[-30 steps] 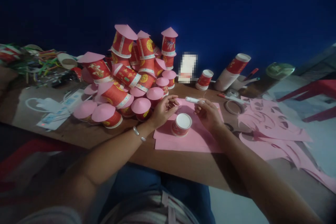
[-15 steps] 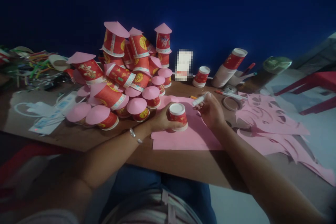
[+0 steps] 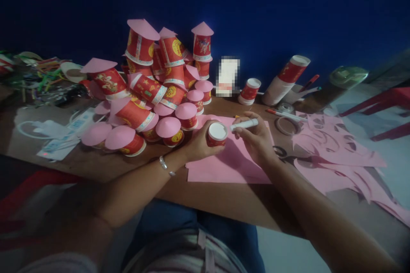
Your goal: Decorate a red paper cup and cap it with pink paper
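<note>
My left hand point(image 3: 202, 143) is wrapped round a small red paper cup point(image 3: 218, 134), its white bottom turned up and tipped toward me. Just right of the cup, my right hand point(image 3: 254, 136) pinches a white tube point(image 3: 245, 125), whose left end is close to the cup's rim without clearly touching it. Both hands are over pink paper sheets point(image 3: 224, 170) lying on the brown table point(image 3: 166, 187).
Several red cups with pink cone tops point(image 3: 130, 113) are piled on the left. Behind stand a lone red cup point(image 3: 250, 91) and a leaning cup stack point(image 3: 285, 81). Tape point(image 3: 288, 126), scissors point(image 3: 280, 152) and pink scraps point(image 3: 336, 145) lie right; a power strip point(image 3: 67, 136) lies far left.
The cup in my left hand has tilted so its white bottom faces me more. My right hand has turned, and the white tube now points left toward the cup. The view has shifted slightly.
</note>
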Action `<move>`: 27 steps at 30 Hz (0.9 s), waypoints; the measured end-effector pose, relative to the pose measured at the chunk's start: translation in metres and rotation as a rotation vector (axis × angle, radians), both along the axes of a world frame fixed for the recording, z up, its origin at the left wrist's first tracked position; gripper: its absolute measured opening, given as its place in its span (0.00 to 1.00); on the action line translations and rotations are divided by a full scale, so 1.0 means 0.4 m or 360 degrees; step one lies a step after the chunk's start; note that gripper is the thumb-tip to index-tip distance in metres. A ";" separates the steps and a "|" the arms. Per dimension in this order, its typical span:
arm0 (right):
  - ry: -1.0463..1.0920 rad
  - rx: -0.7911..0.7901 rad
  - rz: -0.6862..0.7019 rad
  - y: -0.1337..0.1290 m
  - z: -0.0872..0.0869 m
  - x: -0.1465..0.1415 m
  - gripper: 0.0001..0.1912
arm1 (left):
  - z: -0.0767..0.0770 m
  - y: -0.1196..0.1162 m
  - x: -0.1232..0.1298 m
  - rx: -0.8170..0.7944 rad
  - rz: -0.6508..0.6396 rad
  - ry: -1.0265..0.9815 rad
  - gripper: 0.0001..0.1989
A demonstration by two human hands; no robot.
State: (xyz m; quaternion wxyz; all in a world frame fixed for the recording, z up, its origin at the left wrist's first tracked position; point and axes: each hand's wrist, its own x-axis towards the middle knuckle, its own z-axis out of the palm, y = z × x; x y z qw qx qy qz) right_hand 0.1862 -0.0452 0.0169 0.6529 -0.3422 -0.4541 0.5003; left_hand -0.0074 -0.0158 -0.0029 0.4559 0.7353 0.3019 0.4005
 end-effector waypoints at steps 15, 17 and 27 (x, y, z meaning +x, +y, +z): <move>-0.0152 -0.0043 -0.0002 -0.011 -0.013 -0.005 0.15 | 0.004 -0.001 0.000 -0.0059 -0.0078 0.0027 0.29; -0.0151 -0.0045 -0.0025 -0.012 -0.012 -0.006 0.15 | 0.005 -0.002 0.000 -0.0147 -0.0089 0.0044 0.29; -0.0205 -0.0027 0.0027 -0.011 -0.024 0.002 0.14 | 0.002 0.004 -0.003 0.0034 -0.0062 0.0092 0.26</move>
